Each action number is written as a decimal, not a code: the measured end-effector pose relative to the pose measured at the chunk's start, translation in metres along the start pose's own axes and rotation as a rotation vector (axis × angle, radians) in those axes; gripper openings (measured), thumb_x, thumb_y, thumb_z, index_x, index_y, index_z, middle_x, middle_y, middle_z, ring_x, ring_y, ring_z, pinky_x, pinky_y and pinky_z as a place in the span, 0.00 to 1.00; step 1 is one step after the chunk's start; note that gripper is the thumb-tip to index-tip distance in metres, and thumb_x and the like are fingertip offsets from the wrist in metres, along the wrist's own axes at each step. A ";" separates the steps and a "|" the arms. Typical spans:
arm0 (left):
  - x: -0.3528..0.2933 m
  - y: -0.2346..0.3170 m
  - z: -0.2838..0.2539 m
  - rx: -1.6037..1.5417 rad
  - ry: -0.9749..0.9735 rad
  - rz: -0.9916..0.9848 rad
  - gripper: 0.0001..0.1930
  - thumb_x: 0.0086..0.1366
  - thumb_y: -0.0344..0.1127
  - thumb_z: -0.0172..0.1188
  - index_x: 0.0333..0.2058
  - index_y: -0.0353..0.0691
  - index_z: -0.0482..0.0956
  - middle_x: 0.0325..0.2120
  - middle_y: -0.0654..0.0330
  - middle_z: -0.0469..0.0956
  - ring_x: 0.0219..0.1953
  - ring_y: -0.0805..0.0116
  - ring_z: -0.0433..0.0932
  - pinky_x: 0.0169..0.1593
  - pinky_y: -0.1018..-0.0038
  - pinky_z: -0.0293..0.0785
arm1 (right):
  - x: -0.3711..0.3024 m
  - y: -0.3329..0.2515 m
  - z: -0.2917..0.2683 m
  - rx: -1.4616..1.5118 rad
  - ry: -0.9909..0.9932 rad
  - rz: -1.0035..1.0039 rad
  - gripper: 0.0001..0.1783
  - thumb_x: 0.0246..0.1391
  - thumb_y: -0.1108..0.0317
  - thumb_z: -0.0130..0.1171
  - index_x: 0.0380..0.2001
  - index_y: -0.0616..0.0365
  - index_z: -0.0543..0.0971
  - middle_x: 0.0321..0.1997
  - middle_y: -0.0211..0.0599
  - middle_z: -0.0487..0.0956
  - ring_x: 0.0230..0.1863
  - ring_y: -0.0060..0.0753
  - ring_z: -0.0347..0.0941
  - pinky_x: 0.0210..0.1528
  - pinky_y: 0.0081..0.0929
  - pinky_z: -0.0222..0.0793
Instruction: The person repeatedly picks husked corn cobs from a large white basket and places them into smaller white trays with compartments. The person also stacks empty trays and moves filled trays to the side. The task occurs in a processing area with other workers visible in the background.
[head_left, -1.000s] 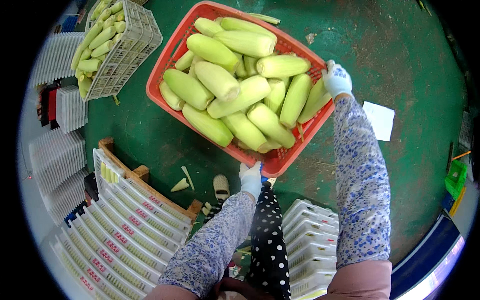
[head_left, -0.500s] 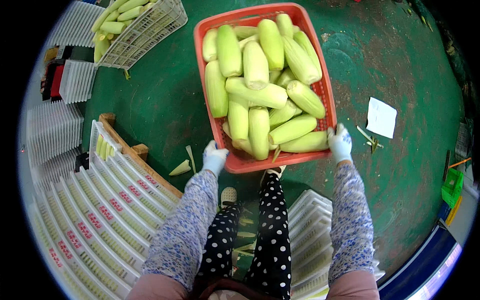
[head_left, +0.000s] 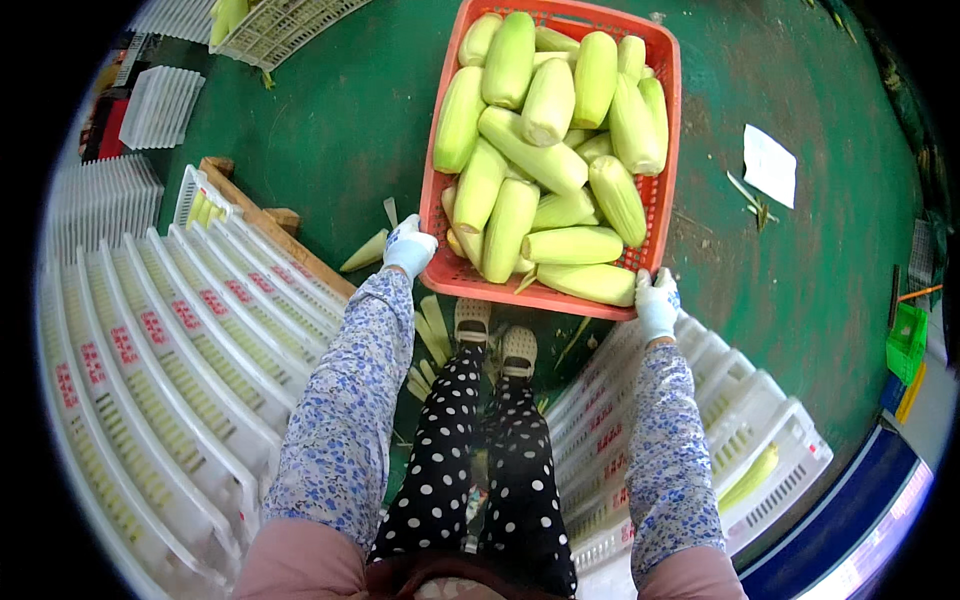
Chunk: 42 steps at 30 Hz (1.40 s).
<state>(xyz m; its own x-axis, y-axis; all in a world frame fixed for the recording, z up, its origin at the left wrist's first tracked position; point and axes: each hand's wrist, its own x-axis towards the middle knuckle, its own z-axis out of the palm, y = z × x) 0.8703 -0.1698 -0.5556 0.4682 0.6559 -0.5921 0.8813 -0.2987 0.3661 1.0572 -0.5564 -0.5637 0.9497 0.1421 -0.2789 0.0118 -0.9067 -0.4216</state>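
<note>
A red plastic crate point(head_left: 672, 110) with slotted walls is held out in front of me, over the green floor. Heaped inside are several pale green ears of corn point(head_left: 540, 150) with smooth husks on. At the crate's near left corner, my left hand point(head_left: 408, 248), in a white and blue glove, has its fingers closed on the rim. The gloved right hand point(head_left: 657, 303) grips the near right corner, partly under the rim. Some fingertips are hidden behind the crate walls.
Tall stacks of white crates point(head_left: 190, 370) line my left, and more white crates point(head_left: 740, 420) rise on my right. A wooden beam point(head_left: 270, 225) edges the left stack. Husk scraps point(head_left: 435, 325) and a white sheet point(head_left: 769, 166) lie on the green floor point(head_left: 320, 110).
My feet and body have moved forward between the stacks, carrying the crate along. It has swung slightly clockwise and sits farther right in view. Both hands keep their grip.
</note>
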 end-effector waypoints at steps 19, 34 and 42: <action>-0.163 -0.118 0.018 -0.190 0.299 0.223 0.16 0.59 0.26 0.59 0.47 0.35 0.73 0.38 0.56 0.79 0.38 0.64 0.77 0.45 0.70 0.73 | -0.179 -0.091 -0.015 1.670 -0.295 1.059 0.31 0.53 0.42 0.61 0.44 0.60 0.72 0.38 0.43 0.78 0.41 0.41 0.74 0.44 0.38 0.72; -0.224 0.042 -0.004 -0.782 -0.649 -0.162 0.31 0.62 0.44 0.63 0.58 0.33 0.65 0.48 0.55 0.75 0.47 0.69 0.75 0.51 0.72 0.72 | -0.268 -0.111 0.009 0.984 -0.309 0.239 0.25 0.58 0.62 0.59 0.54 0.66 0.69 0.53 0.52 0.75 0.53 0.44 0.72 0.55 0.36 0.67; -0.196 -0.001 -0.038 -1.745 -0.800 -0.283 0.40 0.62 0.67 0.48 0.57 0.34 0.66 0.51 0.45 0.74 0.49 0.50 0.76 0.52 0.54 0.74 | -0.082 -0.188 0.012 -0.213 -0.339 -0.156 0.45 0.40 0.47 0.68 0.57 0.63 0.65 0.55 0.51 0.69 0.58 0.50 0.63 0.61 0.43 0.57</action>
<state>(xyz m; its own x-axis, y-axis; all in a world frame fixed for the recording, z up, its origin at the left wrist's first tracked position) 0.7755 -0.2719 -0.4121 0.7070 -0.0151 -0.7071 0.1376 0.9836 0.1165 0.9734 -0.3925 -0.4714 0.7751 0.3747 -0.5087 0.2457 -0.9205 -0.3038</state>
